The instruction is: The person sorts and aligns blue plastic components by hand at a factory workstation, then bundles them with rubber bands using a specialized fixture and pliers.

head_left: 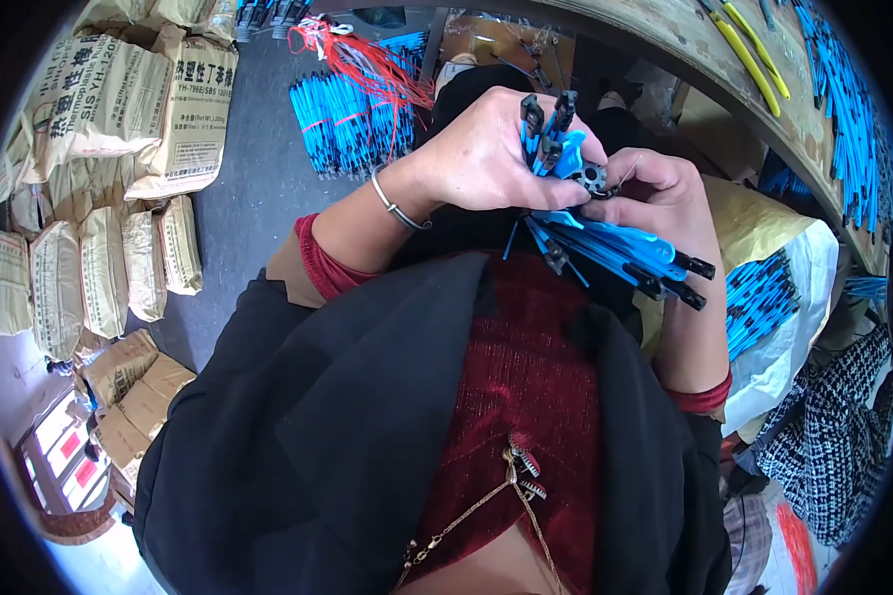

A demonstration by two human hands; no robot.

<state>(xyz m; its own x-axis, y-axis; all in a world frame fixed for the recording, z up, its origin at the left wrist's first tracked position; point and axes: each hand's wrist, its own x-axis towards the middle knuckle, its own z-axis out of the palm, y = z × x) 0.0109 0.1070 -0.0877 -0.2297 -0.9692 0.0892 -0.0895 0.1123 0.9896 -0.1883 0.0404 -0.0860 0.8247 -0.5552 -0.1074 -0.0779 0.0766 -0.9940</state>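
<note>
Above my lap, my left hand (486,149) is wrapped round a bundle of blue ribs (605,248) with black end pieces, like umbrella ribs. Some ends stick up between its thumb and fingers; the longer lengths slant down to the right. Close against it, my right hand (670,198) pinches at a small round black hub (591,178) with holes in it. A thin wire (628,173) stands out near the right fingertips. How the ribs meet the hub is partly covered by the fingers.
A wooden bench (685,45) at upper right bears yellow-handled pliers (749,55) and loose blue ribs (848,119). Tied rib bundles (352,124) and red strings (382,69) lie at upper left of centre. Paper sacks (104,109) stack at left; an opened sack (809,253) stands right.
</note>
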